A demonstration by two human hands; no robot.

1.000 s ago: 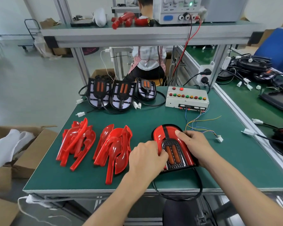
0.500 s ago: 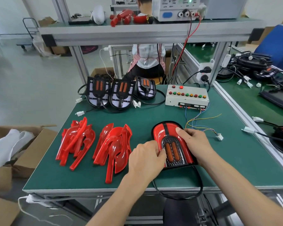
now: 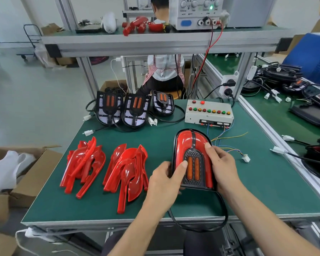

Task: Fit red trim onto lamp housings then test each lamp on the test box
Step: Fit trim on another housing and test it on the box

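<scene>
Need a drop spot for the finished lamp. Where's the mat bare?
Bare mat right of the lamp, up to the bench rail; also a strip between the trim piles and bare housings. Crowded: left half with trim, and wires below the test box.

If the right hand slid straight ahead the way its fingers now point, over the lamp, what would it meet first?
The right hand grips the lamp, fingers pointing up and slightly left. Beyond the lamp's top edge lies bare mat, then probably the test box. The coloured wires seem just right of that line, though depth is unclear.
</scene>
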